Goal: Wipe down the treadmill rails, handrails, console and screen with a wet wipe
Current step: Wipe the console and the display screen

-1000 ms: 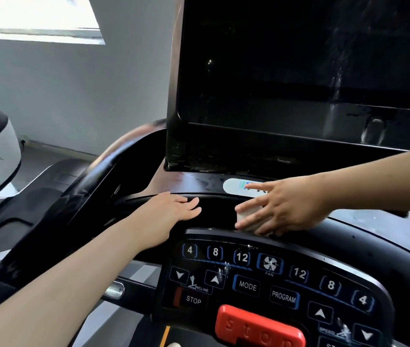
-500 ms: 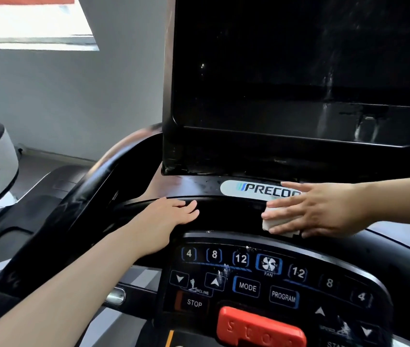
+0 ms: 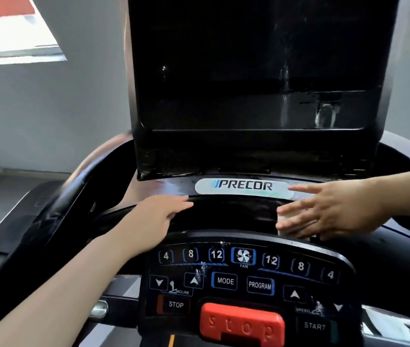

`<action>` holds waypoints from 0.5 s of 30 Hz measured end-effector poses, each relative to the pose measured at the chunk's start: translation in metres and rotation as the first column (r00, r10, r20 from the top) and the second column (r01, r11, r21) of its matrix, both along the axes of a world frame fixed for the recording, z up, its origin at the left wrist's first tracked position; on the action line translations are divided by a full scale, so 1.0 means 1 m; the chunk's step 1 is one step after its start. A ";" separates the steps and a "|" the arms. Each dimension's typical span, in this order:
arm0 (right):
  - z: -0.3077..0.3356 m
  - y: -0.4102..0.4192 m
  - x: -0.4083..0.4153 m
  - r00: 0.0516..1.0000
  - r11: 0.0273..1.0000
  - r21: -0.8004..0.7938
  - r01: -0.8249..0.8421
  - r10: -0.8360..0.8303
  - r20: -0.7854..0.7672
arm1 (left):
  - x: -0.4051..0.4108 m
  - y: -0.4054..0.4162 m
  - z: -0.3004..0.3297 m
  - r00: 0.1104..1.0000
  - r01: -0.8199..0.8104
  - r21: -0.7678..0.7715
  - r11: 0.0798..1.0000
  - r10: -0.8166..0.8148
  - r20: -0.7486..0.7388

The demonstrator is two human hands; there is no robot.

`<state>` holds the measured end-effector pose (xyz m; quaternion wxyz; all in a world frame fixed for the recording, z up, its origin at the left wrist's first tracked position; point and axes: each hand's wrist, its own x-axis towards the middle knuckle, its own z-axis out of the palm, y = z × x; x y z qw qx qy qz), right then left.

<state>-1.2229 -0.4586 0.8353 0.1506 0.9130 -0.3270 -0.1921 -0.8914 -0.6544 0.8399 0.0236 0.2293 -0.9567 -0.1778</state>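
folded white wet wipe sits under the flat, straight fingers of the right hand on the glossy black curved treadmill console, left hand resting relaxed alongside, so firm overlapping strokes along the curve should likely clean best.

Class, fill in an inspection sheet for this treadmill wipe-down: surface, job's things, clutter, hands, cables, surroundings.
Surface: black console, glossy; smears on keypad.
Job's things: white wipe on the console ledge; dark screen, streaked at right.
Clutter: nothing seen.
Hands: left hand rests flat on the ledge; right hand presses the wipe, fingers straight.
Cables: nothing seen.
Surroundings: grey wall, window upper left.
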 end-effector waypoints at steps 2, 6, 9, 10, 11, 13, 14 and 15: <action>0.000 -0.008 0.005 0.998 0.998 -0.001 -0.064 0.064 0.012 | -0.007 0.008 0.002 1.000 0.031 0.028 0.999 -0.031 -0.004; -0.012 -0.066 0.044 0.973 0.973 -0.047 -0.226 0.228 0.035 | -0.016 0.016 0.006 0.995 0.070 0.013 0.997 -0.070 0.075; -0.014 -0.100 0.074 0.967 0.972 -0.044 -0.230 0.233 0.104 | -0.021 0.020 0.010 0.990 0.072 0.005 0.997 -0.072 0.124; -0.014 -0.102 0.077 0.971 0.977 -0.039 -0.211 0.214 0.108 | -0.022 0.021 0.011 0.987 0.075 -0.001 0.997 -0.074 0.140; -0.014 -0.100 0.077 0.975 0.981 -0.038 -0.193 0.196 0.107 | -0.023 0.022 0.012 0.985 0.077 -0.009 0.997 -0.075 0.154; -0.014 -0.079 0.063 0.978 0.985 -0.050 -0.165 0.170 0.122 | -0.025 0.022 0.011 0.982 0.077 -0.017 0.997 -0.073 0.174; -0.014 -0.064 0.050 0.982 0.988 -0.047 -0.145 0.149 0.115 | -0.025 0.023 0.011 0.981 0.076 -0.013 0.997 -0.072 0.179; -0.013 -0.046 0.035 0.988 0.991 -0.045 -0.125 0.129 0.090 | -0.026 0.023 0.010 0.980 0.080 -0.011 0.997 -0.077 0.184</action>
